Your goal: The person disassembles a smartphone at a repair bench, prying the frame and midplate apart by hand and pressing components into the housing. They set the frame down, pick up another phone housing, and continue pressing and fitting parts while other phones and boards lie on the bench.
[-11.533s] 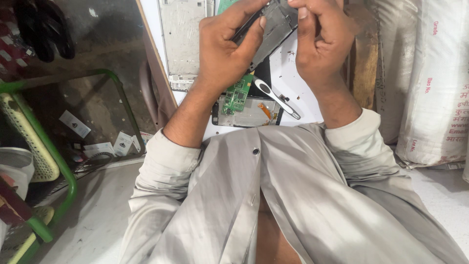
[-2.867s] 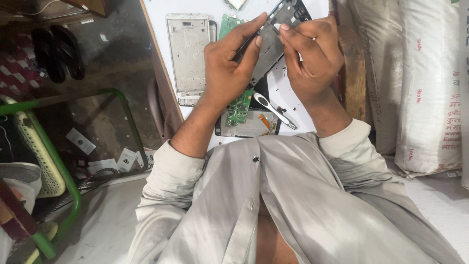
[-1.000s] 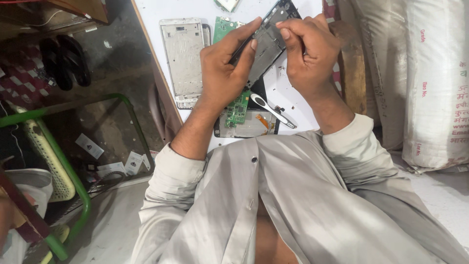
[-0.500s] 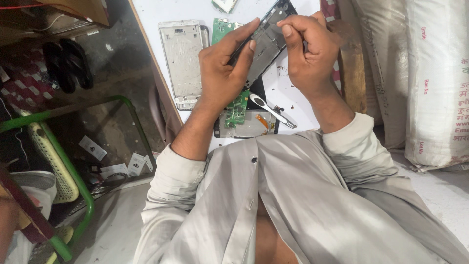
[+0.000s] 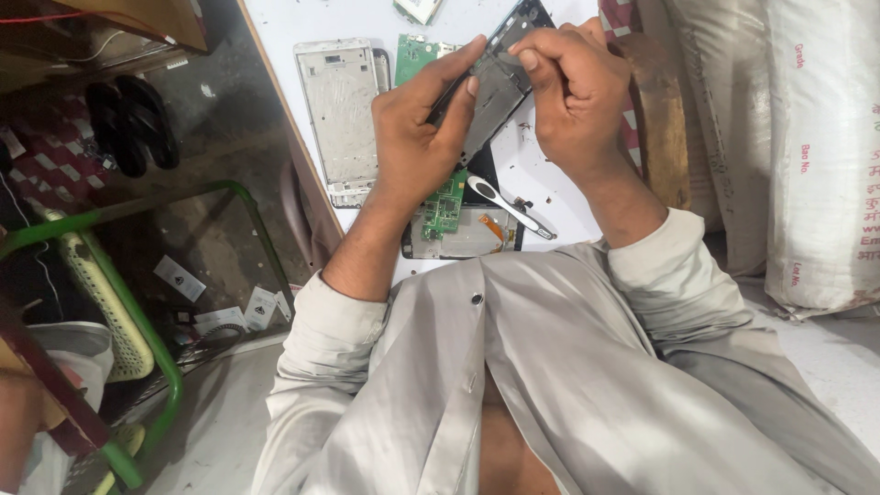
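Both hands grip the phone frame (image 5: 495, 87) above the bench (image 5: 550, 174): left hand (image 5: 417, 128) at nine o'clock, right hand (image 5: 568, 92) at three. Prying pressure could crack it or drop it onto the circuit board (image 5: 446, 206).

Bright, even daylight fills the scene, strongest on the white table (image 5: 550, 183) at the far centre, which looks nearly washed out. The left side is dimmer, with the floor (image 5: 220, 247) under the green chair frame (image 5: 156, 367) in soft shade. The hands (image 5: 495, 119) cast only faint, short shadows on the table. The pale grey shirt (image 5: 587, 385) near the camera is evenly lit, with gentle folds. Focus is fairly sharp in the middle. The near left corner is blurred, and lines bend slightly toward the edges.
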`<action>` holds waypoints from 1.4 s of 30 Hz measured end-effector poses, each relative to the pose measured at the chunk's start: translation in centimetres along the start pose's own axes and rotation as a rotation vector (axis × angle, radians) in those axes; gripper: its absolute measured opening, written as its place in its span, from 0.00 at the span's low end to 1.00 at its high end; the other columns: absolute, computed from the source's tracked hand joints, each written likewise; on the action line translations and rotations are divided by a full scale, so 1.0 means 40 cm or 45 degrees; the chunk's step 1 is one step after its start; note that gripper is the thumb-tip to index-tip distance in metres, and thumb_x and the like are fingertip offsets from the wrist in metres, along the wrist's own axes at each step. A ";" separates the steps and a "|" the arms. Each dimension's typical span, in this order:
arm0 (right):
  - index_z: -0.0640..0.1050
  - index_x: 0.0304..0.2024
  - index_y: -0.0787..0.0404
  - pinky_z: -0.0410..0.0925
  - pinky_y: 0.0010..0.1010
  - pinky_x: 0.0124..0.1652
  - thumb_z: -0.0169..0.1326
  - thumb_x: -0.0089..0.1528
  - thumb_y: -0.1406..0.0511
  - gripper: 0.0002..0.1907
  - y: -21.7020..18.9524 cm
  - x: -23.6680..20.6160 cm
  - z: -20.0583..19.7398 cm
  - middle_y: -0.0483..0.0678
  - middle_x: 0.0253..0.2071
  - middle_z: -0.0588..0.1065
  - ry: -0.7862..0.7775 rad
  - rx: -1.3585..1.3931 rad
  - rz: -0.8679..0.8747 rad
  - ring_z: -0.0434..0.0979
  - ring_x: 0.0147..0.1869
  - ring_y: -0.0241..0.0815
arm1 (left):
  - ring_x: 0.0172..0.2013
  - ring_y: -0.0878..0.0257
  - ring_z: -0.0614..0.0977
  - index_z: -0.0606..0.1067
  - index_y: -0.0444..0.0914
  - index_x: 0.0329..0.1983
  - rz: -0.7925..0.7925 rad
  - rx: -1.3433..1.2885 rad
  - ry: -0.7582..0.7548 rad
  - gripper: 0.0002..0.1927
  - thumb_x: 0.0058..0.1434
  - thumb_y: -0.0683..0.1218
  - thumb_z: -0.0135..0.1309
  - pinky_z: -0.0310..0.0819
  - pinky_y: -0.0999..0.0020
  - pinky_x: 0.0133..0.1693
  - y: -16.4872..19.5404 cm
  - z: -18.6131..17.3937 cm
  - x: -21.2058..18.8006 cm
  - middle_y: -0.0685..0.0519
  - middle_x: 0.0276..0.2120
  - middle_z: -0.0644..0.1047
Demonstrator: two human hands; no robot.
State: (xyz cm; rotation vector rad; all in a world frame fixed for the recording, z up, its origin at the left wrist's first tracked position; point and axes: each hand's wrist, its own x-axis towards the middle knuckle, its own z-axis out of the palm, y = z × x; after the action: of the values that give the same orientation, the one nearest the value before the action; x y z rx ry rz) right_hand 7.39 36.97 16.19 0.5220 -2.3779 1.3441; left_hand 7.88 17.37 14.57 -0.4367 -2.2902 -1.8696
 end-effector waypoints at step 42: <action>0.80 0.48 0.65 0.60 0.25 0.36 0.55 0.78 0.67 0.06 -0.007 -0.021 0.025 0.44 0.30 0.73 0.084 0.001 0.036 0.65 0.34 0.34 | 0.33 0.75 0.80 0.77 0.40 0.62 -0.022 -0.011 0.007 0.16 0.73 0.38 0.56 0.76 0.78 0.37 0.005 -0.014 -0.016 0.53 0.46 0.85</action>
State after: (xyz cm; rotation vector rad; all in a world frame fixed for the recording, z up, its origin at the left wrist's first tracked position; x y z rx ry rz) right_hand 8.12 36.09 15.50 0.4386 -2.3400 1.3536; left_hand 8.52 16.76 14.68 -0.4134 -2.2908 -1.8868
